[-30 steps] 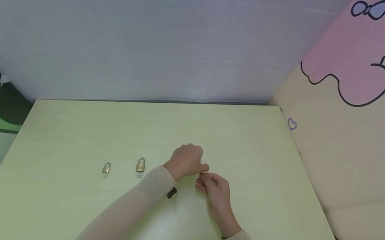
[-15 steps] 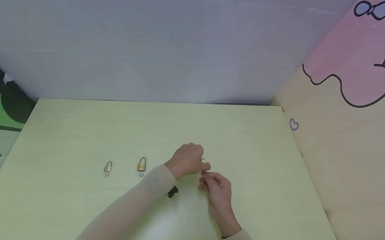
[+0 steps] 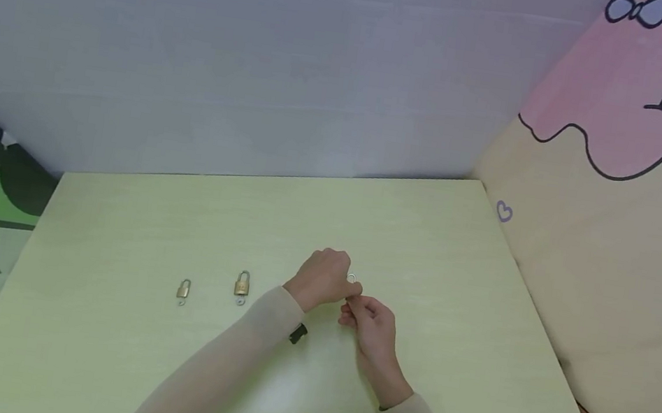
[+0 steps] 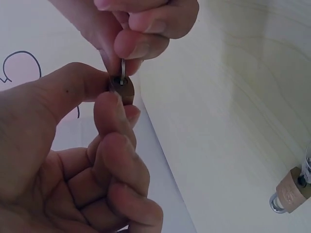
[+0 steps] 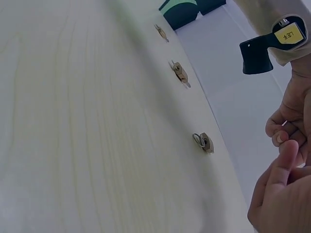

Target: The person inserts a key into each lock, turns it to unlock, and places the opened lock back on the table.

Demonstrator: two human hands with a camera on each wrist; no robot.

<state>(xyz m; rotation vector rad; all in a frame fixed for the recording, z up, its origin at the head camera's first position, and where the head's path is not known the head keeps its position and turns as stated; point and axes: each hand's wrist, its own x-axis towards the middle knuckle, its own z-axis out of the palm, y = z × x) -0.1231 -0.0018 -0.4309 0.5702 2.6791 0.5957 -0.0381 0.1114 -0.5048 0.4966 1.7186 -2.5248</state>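
Over the middle of the table, my left hand (image 3: 324, 277) pinches a small brass padlock (image 4: 128, 93) between thumb and index finger. Its shackle (image 3: 351, 278) peeks out beside the thumb in the head view. My right hand (image 3: 376, 329) meets it from the near right, its fingertips gripping a key (image 4: 123, 69). In the left wrist view the key's blade stands in the keyhole on the padlock's bottom face. Fingers cover the key's head. The right wrist view shows both hands (image 5: 279, 194) at its right edge, with the padlock hidden.
Two brass padlocks, a smaller one (image 3: 183, 291) and a larger one (image 3: 241, 287), lie on the pale wooden table (image 3: 114, 345) left of my arms. A third padlock (image 5: 208, 143) with a ring shows in the right wrist view. A grey cloth wall (image 3: 259, 83) stands behind.
Both hands stay together at almost the same spot, still on the padlock and key. The head view shifts slightly; the padlocks on the table have not moved.
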